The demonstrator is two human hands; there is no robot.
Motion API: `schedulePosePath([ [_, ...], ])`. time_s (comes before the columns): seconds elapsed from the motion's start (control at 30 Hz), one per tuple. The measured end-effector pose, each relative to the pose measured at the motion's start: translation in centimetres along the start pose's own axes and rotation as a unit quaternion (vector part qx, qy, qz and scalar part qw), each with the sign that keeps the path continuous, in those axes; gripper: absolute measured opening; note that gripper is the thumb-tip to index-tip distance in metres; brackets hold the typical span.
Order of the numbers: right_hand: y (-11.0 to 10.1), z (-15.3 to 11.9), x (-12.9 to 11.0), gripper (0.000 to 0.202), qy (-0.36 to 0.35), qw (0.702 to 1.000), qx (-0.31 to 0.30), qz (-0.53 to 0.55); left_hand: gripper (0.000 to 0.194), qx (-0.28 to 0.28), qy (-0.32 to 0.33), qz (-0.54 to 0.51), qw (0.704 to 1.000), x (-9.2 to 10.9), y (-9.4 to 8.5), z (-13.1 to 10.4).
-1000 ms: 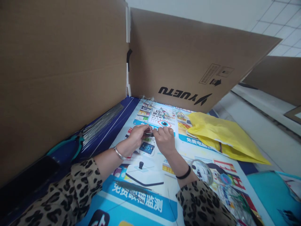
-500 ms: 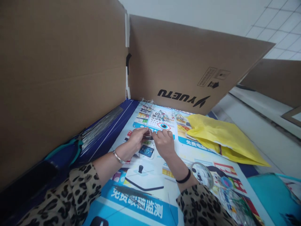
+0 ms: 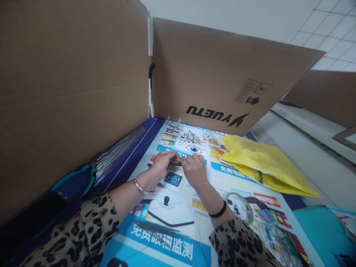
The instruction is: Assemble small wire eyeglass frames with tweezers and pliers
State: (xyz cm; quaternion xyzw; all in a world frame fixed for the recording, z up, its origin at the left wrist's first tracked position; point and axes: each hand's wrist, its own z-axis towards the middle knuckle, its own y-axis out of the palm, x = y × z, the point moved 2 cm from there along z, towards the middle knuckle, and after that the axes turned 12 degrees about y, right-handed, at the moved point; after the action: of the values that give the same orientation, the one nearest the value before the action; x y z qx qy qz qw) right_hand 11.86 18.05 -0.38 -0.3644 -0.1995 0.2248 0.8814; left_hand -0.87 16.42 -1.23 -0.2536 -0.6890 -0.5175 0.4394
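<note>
My left hand (image 3: 161,165), with a silver bangle at the wrist, pinches one end of a small dark piece with thin pale wire (image 3: 175,163). Right beside it my right hand (image 3: 194,168), a black band on its wrist, is closed on the other side of that piece. The fingers cover most of it, so its shape is hard to tell. Both hands are just above a printed poster sheet (image 3: 178,202). A bundle of thin dark wires (image 3: 155,227) lies on the poster nearer to me.
Cardboard panels (image 3: 194,74) stand behind and at the left. Straight wires (image 3: 119,152) and teal-handled pliers (image 3: 90,178) lie at the left. A yellow bag (image 3: 267,163), a clear tape roll (image 3: 239,207) and a teal item (image 3: 319,230) are at the right. Tangled wire pieces lie at the back.
</note>
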Motion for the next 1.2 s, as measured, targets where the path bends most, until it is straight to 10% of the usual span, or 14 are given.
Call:
schedulePosePath([
  [0.77, 0.3, 0.6, 0.6, 0.018, 0.122, 0.940, -0.317, 0.007, 0.018, -0.195, 0.171, 0.179, 0.949, 1.5, -0.5, 0.9],
  [0.97, 0.4, 0.6, 0.8, 0.021, 0.133, 0.935, -0.328, 0.032, 0.019, -0.241, 0.234, 0.263, 0.905, 1.7, -0.7, 0.6],
  [1.2, 0.3, -0.1, 1.6, 0.014, 0.160, 0.945, -0.270, 0.089, 0.022, -0.172, 0.245, 0.282, 0.912, 1.5, -1.6, 1.7],
])
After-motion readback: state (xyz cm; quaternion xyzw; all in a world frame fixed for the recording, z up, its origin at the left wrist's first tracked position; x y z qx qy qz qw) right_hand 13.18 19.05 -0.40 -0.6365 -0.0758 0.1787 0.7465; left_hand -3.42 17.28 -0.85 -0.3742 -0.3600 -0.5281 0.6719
